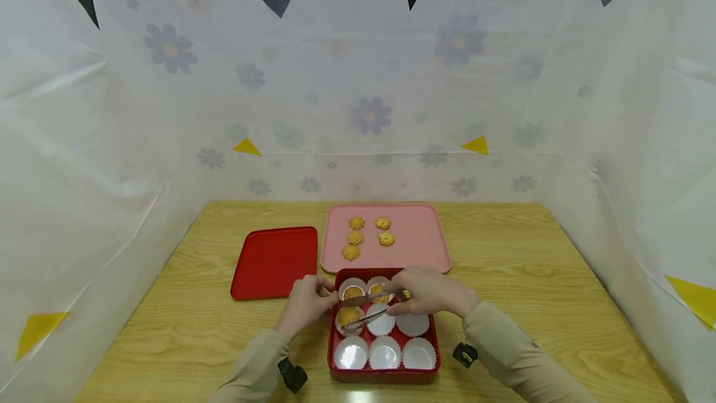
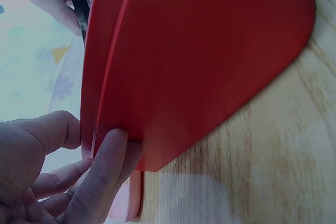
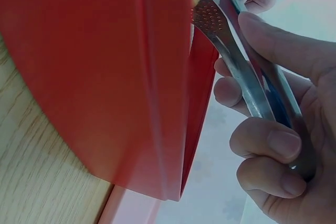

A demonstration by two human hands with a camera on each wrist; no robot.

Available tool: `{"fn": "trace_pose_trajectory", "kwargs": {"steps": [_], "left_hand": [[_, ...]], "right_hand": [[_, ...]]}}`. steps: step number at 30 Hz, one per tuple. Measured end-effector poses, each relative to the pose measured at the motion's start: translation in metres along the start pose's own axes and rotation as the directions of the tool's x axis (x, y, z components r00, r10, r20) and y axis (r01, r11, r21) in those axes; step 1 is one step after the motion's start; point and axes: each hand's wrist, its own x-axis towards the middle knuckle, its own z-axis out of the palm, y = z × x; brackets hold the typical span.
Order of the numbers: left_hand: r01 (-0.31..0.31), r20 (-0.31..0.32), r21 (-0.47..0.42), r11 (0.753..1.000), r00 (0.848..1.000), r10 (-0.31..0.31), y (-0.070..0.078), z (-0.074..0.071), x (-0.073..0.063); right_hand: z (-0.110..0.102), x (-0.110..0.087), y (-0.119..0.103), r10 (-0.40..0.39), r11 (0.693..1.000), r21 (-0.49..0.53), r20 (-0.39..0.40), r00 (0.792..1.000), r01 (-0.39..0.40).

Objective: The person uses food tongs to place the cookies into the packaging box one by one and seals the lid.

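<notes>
In the head view my right hand [image 1: 427, 291] holds metal tongs [image 1: 366, 297], its fingers wrapped round their handles in the right wrist view. The perforated tong tips are spread on either side of a round cookie [image 1: 349, 314] in the middle-left paper cup. My left hand [image 1: 306, 305] grips the left wall of the red box [image 1: 386, 375], with fingertips on its outer side and the thumb at the rim. Cookies also sit in the back row's paper cups, including a swirled cookie [image 1: 353, 293] at back left. The right hand partly hides the back-right cup.
Behind the box lies a pink tray [image 1: 416, 235] with several cookies on its left half, among them a ring-shaped cookie [image 1: 386, 239]. A flat red tray [image 1: 279, 260] lies to the left. The front-row paper cups [image 1: 385, 353] hold nothing. Patterned white sheeting surrounds the wooden table [image 1: 514, 254].
</notes>
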Motion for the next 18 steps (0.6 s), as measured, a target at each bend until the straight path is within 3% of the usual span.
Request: {"fn": "trace_pose_trajectory", "kwargs": {"steps": [18], "left_hand": [[-0.006,0.005,-0.004,1.0,1.0,0.006,0.0004,-0.0005,-0.0004]], "right_hand": [[0.001,-0.003,0.0009,0.006,0.999,0.039,0.006,1.0,-0.006]]}}
